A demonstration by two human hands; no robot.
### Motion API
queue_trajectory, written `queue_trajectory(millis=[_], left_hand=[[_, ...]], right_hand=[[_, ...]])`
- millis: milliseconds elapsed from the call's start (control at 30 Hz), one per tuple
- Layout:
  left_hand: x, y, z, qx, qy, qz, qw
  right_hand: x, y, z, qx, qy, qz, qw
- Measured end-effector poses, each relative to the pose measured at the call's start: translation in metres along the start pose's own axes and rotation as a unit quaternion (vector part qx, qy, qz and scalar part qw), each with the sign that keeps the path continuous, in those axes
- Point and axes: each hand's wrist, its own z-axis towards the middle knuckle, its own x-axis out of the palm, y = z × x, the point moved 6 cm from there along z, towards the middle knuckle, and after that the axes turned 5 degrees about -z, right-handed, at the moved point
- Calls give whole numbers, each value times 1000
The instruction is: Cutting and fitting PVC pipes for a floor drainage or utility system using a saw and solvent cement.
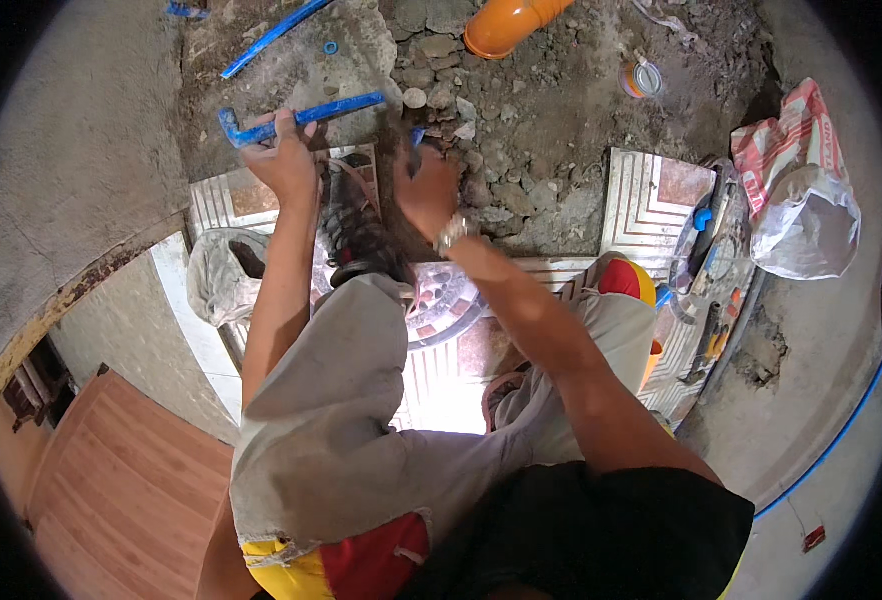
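Note:
A blue plastic pipe (339,107) with an elbow fitting on its left end is gripped in my left hand (286,165), fingers wrapped around it near the elbow. To the right of the pipe, my right hand (429,190) is curled over the broken soil, its wrist in a bracelet or watch. A small blue piece (418,134) shows at its fingertips, partly hidden and slightly blurred; its kind I cannot make out. Between my arms, a dark laced shoe (353,225) rests on the patterned tiles.
Beyond my hands lie another blue pipe (273,40), a blue ring (331,47) and an orange drain pipe (506,25). Rubble and soil fill the dug area. An open can (643,78), a red-white sack (796,190) and a tray of tools (711,270) are to the right.

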Motion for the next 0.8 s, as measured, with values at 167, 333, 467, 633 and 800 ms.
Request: queue_trajectory(millis=[167,333,467,633,800], left_hand=[[10,0,-4,-10,-9,-23,1000],[-2,-1,-3,2,67,-14,998],[6,1,2,-5,120,-29,992],[3,0,1,22,145,-46,988],[-1,-3,6,4,118,-32,993]], right_hand=[[0,-18,13,-13,-31,46,998],[-8,-11,-6,2,40,5,999],[-17,-19,12,3,50,4,999],[-13,-10,-4,-19,39,-47,998],[0,-20,22,111,143,47,982]])
